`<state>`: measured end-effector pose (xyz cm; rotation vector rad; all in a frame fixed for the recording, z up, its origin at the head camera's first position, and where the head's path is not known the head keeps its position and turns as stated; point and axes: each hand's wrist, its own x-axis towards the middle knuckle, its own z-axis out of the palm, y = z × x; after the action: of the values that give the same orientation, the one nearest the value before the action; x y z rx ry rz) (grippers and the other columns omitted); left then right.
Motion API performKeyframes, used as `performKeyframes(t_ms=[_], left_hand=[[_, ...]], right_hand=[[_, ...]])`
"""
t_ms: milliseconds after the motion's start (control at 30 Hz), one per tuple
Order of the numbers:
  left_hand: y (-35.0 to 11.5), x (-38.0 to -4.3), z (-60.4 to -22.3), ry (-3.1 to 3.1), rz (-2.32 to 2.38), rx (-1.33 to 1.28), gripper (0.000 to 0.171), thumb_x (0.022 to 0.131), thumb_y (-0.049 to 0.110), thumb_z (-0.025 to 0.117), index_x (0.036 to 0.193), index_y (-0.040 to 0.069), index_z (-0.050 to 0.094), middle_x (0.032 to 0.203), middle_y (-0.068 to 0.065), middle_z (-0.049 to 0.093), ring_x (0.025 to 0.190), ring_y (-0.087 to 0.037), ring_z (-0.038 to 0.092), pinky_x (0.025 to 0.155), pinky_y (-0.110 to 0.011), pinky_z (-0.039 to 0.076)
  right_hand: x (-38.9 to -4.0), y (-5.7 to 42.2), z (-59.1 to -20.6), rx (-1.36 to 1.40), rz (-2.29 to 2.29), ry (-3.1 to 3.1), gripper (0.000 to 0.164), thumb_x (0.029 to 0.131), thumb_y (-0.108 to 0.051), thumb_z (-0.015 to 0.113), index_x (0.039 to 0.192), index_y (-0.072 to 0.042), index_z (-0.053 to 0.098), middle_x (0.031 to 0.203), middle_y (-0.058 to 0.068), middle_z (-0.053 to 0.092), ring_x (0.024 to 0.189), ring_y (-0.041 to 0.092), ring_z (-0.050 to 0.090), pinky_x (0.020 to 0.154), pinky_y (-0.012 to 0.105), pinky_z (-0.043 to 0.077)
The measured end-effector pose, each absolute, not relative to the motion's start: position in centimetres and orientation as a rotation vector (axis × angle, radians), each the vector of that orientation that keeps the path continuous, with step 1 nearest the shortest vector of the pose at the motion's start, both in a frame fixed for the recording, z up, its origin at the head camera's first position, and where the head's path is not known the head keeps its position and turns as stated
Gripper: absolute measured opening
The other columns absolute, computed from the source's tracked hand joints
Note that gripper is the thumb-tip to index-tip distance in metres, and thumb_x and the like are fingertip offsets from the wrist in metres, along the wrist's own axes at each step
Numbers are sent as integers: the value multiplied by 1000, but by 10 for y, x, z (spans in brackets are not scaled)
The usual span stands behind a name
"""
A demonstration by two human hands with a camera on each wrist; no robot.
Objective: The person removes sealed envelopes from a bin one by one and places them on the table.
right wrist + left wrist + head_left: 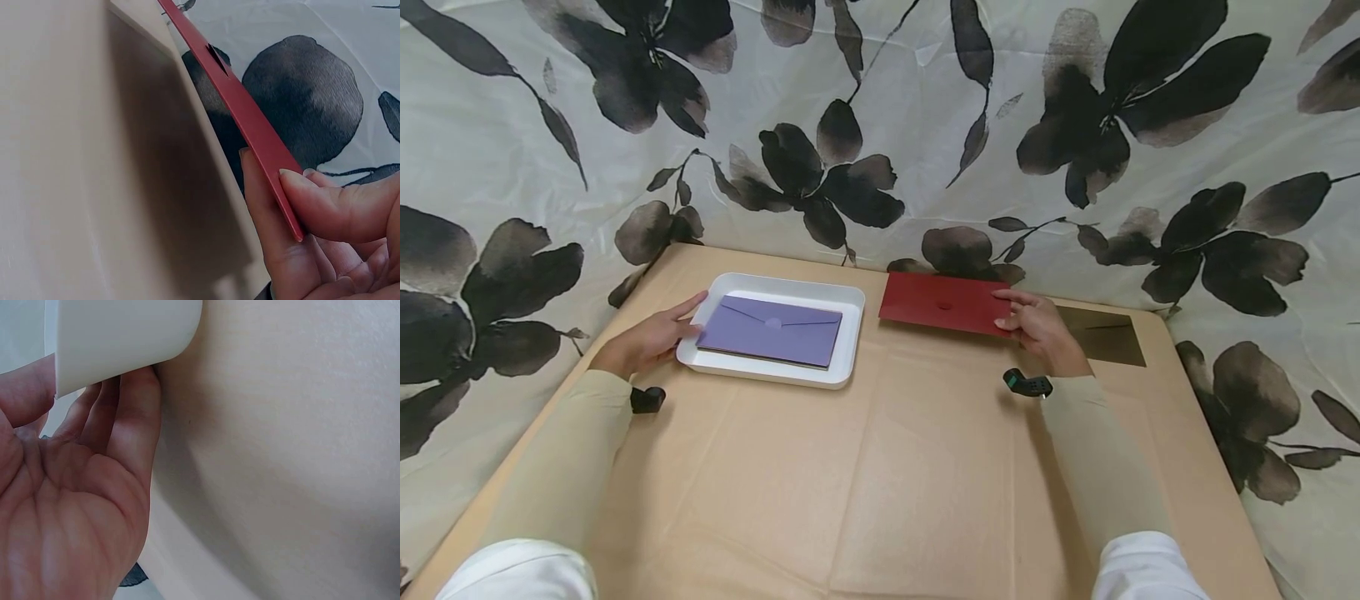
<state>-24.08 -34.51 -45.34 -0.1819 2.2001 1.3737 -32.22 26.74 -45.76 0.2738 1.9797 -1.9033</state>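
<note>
A white tray (850,312) stands at the back left of the table, and a purple envelope (775,333) lies flap side up in it. A darker edge shows beneath the purple envelope's front side. My left hand (658,337) grips the tray's left end; in the left wrist view the thumb is at the rim and the fingers reach under the wall. With thumb and fingers my right hand (1037,329) pinches the right end of a red envelope (940,302). That envelope is held above the table, right of the tray, its shadow visible in the right wrist view.
Just right of my right hand, a brown-gold envelope (1108,337) lies on the table (925,483) near its back right corner. Behind the table hangs a pale cloth (940,100) printed with dark flowers. Each wrist carries a small black device.
</note>
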Motion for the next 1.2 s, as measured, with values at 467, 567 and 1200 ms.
performKeyframes(t_ms=[467,567,1200], left_hand=[[-346,-243,-453,2225,1346,-187,78,112,17,41,163,35,-15,172,-23,-12,159,-47,10,126,-61,23],[-346,-242,-452,2232,1336,-182,78,112,17,41,163,35,-15,172,-23,-10,159,-47,12,126,-61,24],[-344,-239,-449,2242,1298,-164,78,112,19,41,163,37,-16,173,-24,-5,154,-42,27,85,-15,48]], right_hand=[[-328,277,-458,288,-1898,1985,71,95,15,61,159,-10,44,177,9,7,82,1,64,68,15,54],[-329,278,-460,294,-1914,1964,73,95,16,59,160,-10,42,177,10,10,87,3,64,70,15,56],[-329,287,-467,324,-1962,1874,83,94,19,57,164,-20,35,173,13,27,117,15,58,79,19,59]])
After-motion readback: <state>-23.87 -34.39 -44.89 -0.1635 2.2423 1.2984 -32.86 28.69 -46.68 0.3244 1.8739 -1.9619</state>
